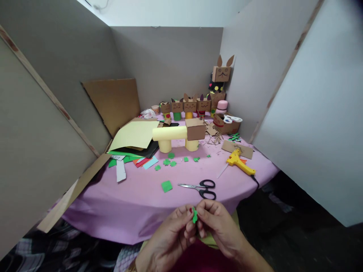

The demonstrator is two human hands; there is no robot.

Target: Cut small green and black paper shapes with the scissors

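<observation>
Between the fingertips of my left hand [176, 228] and my right hand [217, 223] is a small green paper cutout [194, 215]. Both hands pinch it in front of the table's near edge. Its full outline is partly hidden by the fingers. Black-handled scissors [200, 186] lie just beyond, blades pointing left. Left of them rests a green paper square [166, 186]. Several flower-like green cutouts [166, 162] are scattered farther back. Behind these stands a pale yellow paper-tube animal figure [170, 133] with a brown cardboard box head [195, 129].
A yellow glue gun [238, 160] rests at the right on a cardboard strip [244, 150]. Paper sheets [134, 134] are stacked at the left. Box-headed figures [190, 105] line the back. A cardboard box [227, 124] holds white-handled scissors [232, 119]. Partitions enclose the table [136, 211].
</observation>
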